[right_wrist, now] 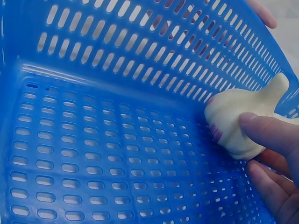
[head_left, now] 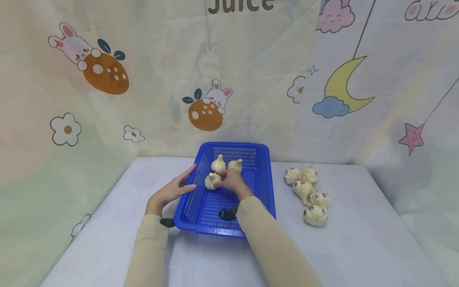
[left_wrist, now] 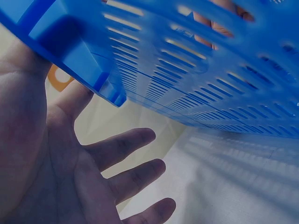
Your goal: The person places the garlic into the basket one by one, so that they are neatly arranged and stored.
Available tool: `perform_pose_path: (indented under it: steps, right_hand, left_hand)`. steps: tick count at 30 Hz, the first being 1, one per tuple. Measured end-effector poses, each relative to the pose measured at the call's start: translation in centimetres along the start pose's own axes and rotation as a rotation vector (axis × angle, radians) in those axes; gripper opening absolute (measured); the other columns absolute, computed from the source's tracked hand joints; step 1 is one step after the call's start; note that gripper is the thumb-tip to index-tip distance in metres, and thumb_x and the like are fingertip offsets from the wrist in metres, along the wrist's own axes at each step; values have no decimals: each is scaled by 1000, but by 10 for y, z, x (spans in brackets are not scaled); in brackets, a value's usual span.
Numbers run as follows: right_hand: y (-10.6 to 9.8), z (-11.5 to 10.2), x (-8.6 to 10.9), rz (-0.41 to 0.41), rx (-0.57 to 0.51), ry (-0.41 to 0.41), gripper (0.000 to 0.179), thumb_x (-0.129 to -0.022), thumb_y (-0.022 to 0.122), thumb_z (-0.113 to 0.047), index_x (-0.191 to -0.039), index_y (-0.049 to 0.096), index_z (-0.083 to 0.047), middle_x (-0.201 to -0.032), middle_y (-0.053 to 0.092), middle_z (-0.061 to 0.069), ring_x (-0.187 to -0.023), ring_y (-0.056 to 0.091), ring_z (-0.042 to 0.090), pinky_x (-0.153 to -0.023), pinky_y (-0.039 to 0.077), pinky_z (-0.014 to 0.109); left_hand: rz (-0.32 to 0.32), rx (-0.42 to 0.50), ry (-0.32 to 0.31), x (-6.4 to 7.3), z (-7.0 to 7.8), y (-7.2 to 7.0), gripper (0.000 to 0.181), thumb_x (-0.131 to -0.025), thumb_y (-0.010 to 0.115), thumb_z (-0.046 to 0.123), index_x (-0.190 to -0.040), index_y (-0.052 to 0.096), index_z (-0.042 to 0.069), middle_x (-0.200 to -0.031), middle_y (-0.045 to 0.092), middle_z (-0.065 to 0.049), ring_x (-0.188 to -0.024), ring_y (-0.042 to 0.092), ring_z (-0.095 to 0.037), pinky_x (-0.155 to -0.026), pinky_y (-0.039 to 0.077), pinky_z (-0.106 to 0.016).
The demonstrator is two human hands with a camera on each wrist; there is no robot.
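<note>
A blue perforated plastic basket (head_left: 269,175) stands in the middle of the table. Inside it, my right hand (head_left: 234,182) pinches a white garlic bulb (head_left: 210,181) between thumb and fingers, near the left wall. The same bulb (right_wrist: 233,119) shows purple marks in the right wrist view, its stem pointing up. Two more garlic bulbs lie behind it, one upright (head_left: 218,164) and one tipped (head_left: 235,165), partly covered by my right hand. At the basket's left rim is my left hand (head_left: 171,191); its fingers (left_wrist: 126,147) are spread and straight outside the wall.
Several purple-streaked garlic bulbs (head_left: 302,189) lie in a loose group on the white table (head_left: 351,239), right of the basket. A printed cloth (head_left: 251,99) hangs behind the table's back edge. A black wrist camera (head_left: 228,214) sits under my right sleeve, over the basket floor.
</note>
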State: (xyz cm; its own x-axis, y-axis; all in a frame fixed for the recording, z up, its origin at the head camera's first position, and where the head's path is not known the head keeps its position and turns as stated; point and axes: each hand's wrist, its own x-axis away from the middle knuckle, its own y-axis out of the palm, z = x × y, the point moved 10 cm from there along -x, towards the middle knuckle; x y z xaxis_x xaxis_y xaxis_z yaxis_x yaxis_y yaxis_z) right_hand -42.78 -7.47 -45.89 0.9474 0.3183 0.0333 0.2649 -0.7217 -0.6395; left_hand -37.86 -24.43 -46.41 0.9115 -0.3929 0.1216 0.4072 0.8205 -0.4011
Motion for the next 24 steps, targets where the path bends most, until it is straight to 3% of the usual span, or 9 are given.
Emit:
perform_pose_path:
  steps: [10,15,24]
  right_hand:
    - [-2,12,-8,45,-38,12,47,-70,83,-27,-111,70,-7,-109,71,8,-108,62,27,-97,47,36]
    - [-1,11,-5,29,-62,46,46,-74,81,-19,-116,67,-6,-117,68,11,-116,58,28,-104,42,39]
    - [0,5,-1,25,-25,19,53,-74,81,-15,-122,62,-3,-113,68,16,-111,60,29,-100,45,38]
  left_hand:
    - [9,8,1,2,0,1,71,-96,54,24,-149,12,46,-159,19,-12,-143,22,-40,-112,23,-60]
    - [7,8,6,1,0,1,72,-96,55,25,-149,12,46,-159,19,-12,-143,23,-40,-111,24,-61]
    - [2,20,21,0,0,2,72,-95,56,26,-150,12,43,-159,18,-12,-143,22,-41,-112,24,-60]
